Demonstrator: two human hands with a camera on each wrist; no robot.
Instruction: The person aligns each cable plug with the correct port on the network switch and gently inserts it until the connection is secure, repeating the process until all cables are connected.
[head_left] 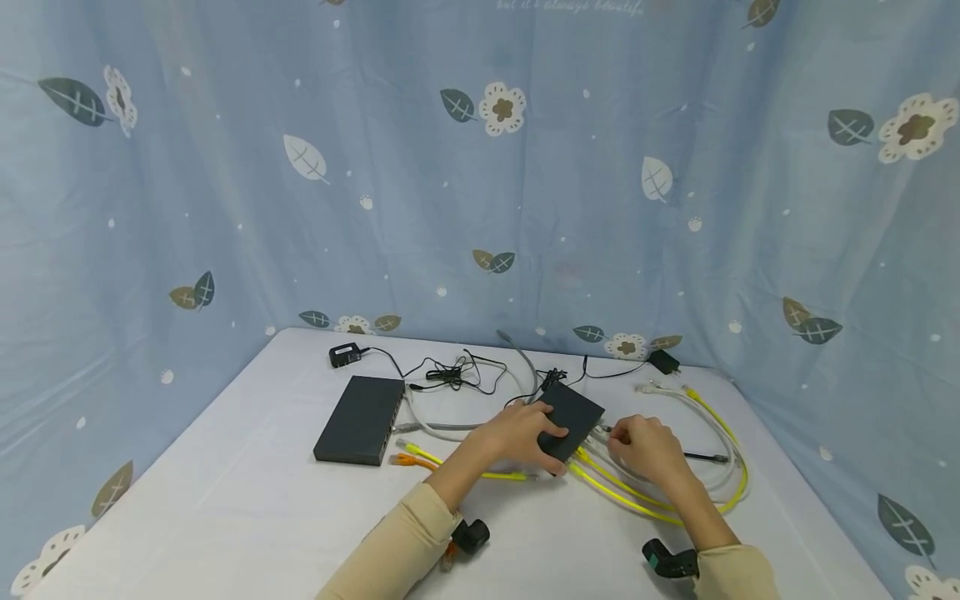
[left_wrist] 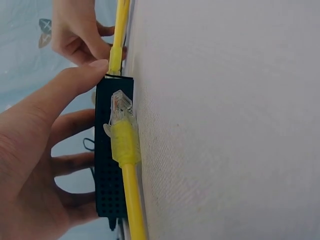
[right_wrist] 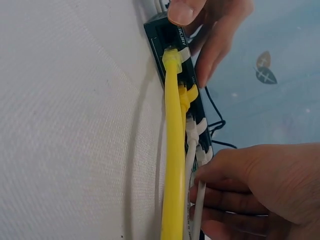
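Note:
A small black network switch [head_left: 572,421] is tilted in my left hand [head_left: 525,435], whose thumb and fingers grip its edges. Yellow network cables [right_wrist: 174,150] and white network cables [right_wrist: 190,145] run into its row of ports. At the far end of that row, my right hand [head_left: 651,450] pinches a white cable [right_wrist: 198,212] just behind its plug, thumb across it. Part of that plug is hidden by the thumb. A black cable [head_left: 705,457] passes beside or beneath the right hand; the fingers hide its middle. A loose yellow cable plug [left_wrist: 125,135] lies near the left hand.
A larger black box [head_left: 360,421] lies at left. Behind are a bundled black power cord [head_left: 450,375], one adapter [head_left: 345,355] at back left and another adapter [head_left: 663,362] at back right. Grey cable [head_left: 450,427] and orange cable [head_left: 408,460] lie between box and switch.

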